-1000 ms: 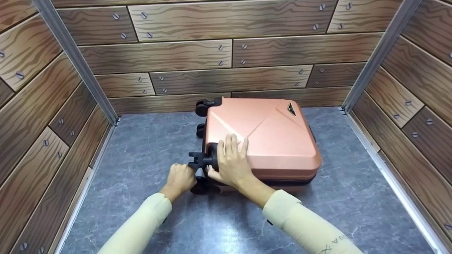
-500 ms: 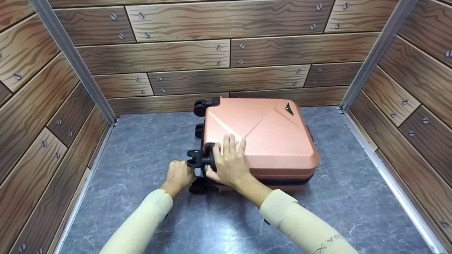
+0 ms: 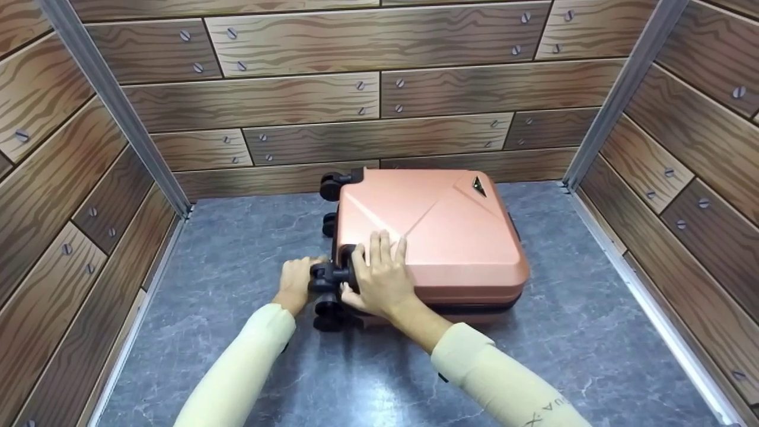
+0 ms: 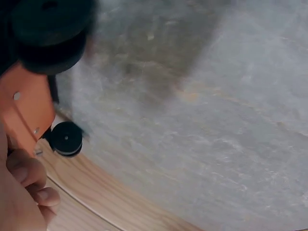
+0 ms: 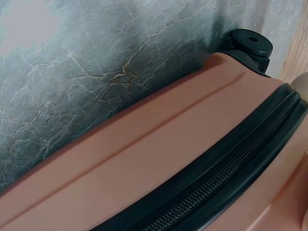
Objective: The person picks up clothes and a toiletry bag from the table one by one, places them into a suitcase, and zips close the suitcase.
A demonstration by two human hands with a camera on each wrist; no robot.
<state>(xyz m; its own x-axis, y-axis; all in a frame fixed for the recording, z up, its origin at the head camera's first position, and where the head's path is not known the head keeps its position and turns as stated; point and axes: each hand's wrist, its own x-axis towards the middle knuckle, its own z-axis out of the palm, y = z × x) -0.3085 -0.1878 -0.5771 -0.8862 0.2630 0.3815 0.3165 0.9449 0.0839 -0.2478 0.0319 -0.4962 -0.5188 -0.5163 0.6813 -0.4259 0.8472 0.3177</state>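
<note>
A rose-gold hard-shell suitcase [image 3: 439, 225] lies flat on its side, its black wheels facing left. My right hand [image 3: 382, 281] rests on its near left corner, fingers straight on the shell beside the upper near wheel [image 3: 323, 277]. At the wheel end is my left hand [image 3: 295, 281], partly behind that wheel. In the left wrist view its fingers [image 4: 33, 175] are curled close to the suitcase's underside [image 4: 26, 103]; I cannot tell what they hold. The right wrist view shows the zipper [image 5: 211, 180], its teeth meshed, along the near side.
Grey marbled floor [image 3: 237, 237] surrounds the suitcase. Wood-print walls [image 3: 308, 101] stand at the back and both sides, joined by metal corner posts [image 3: 107, 101]. A metal strip [image 3: 670, 320] runs along the right wall's foot. The lower near wheel [image 3: 329, 317] sits by the floor.
My left hand has moved away from me along the wheel end, now further behind the upper near wheel, which has swivelled. The right hand keeps its place on the suitcase.
</note>
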